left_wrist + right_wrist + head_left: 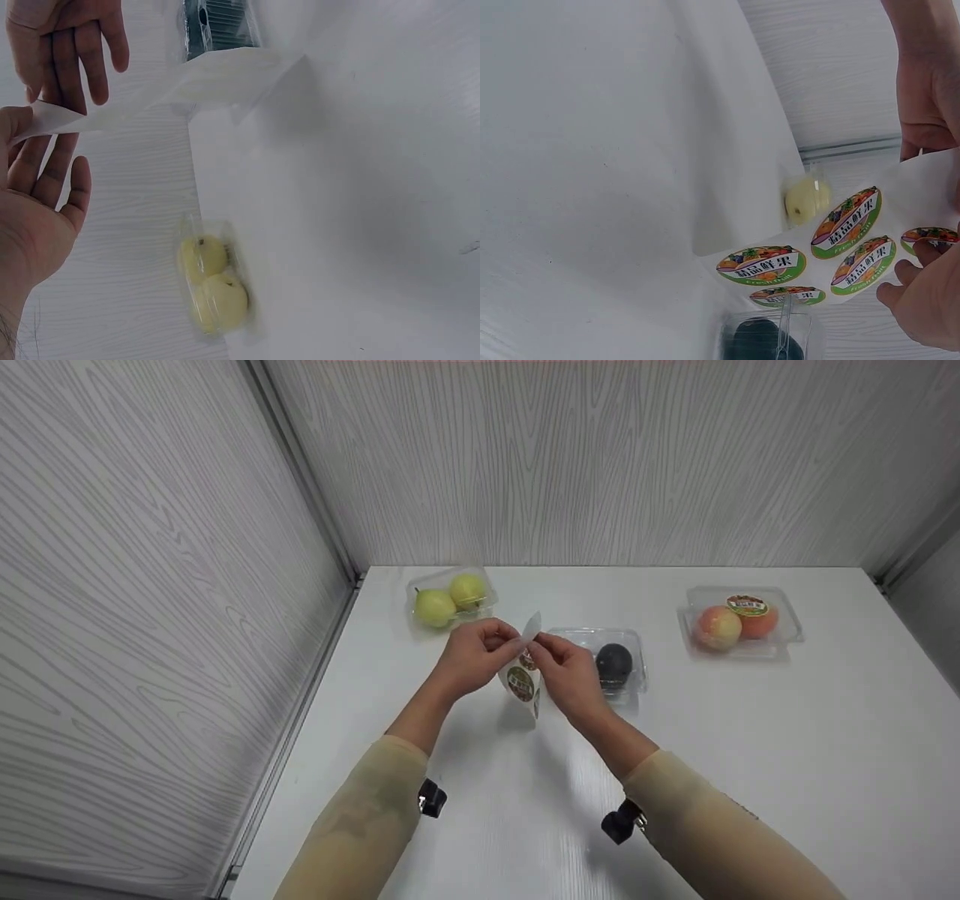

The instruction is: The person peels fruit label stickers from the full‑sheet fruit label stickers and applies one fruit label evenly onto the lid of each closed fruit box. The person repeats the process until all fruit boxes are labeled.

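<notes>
Before me both hands hold up a white sheet of oval fruit stickers [520, 683]. My left hand [477, 656] pinches its upper edge between thumb and fingers. On the other side, my right hand [572, 675] pinches the sheet near a printed sticker, thumb in front. Colourful stickers [761, 264] face the right wrist view, while the left wrist view has the sheet's plain back [217, 75]. Just behind the right hand sits a clear plastic box [637, 649] with a dark round fruit [614, 664]. Whether a sticker is lifting off is hidden by the fingers.
A clear box with two yellow-green pears [435, 607] stands at the back left of the white table [750, 750]. Farther right, another clear box [780, 637] holds two peach-coloured fruits and bears an oval sticker [747, 604]. Grained panels [585, 465] wall the back and sides.
</notes>
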`<state>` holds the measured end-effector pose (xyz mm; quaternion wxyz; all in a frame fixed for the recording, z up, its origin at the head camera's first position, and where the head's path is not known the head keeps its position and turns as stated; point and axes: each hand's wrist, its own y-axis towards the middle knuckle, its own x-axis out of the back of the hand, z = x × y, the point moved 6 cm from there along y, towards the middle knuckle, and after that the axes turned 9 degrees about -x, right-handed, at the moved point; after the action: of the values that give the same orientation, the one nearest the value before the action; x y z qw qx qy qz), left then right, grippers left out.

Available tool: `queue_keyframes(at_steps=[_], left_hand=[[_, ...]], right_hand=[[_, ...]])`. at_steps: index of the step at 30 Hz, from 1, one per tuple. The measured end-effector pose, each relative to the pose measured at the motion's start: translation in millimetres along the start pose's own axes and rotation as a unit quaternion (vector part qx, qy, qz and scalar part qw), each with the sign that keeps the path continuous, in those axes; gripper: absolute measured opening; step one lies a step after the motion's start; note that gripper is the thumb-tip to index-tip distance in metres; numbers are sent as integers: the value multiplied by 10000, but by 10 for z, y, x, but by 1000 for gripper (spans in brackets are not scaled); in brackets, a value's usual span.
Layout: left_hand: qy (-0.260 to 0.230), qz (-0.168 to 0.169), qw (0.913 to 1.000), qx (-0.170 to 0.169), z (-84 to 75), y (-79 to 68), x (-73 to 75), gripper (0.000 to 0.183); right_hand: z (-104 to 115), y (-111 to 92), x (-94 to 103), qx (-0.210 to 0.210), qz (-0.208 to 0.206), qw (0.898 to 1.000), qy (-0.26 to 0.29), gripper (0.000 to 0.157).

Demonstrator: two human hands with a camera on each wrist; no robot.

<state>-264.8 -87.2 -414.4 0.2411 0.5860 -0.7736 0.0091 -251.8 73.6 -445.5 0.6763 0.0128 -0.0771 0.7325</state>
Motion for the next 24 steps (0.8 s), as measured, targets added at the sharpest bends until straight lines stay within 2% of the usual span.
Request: queue_keyframes(at_steps=[16, 24], left_hand=[[33, -44, 10000, -70, 14, 16, -51, 12], [88, -26, 9999, -63, 17, 3, -54, 10]], right_hand=[[-4, 2, 35, 72, -125, 9998, -148, 32], [-31, 20, 50, -53, -229, 9995, -203, 37]])
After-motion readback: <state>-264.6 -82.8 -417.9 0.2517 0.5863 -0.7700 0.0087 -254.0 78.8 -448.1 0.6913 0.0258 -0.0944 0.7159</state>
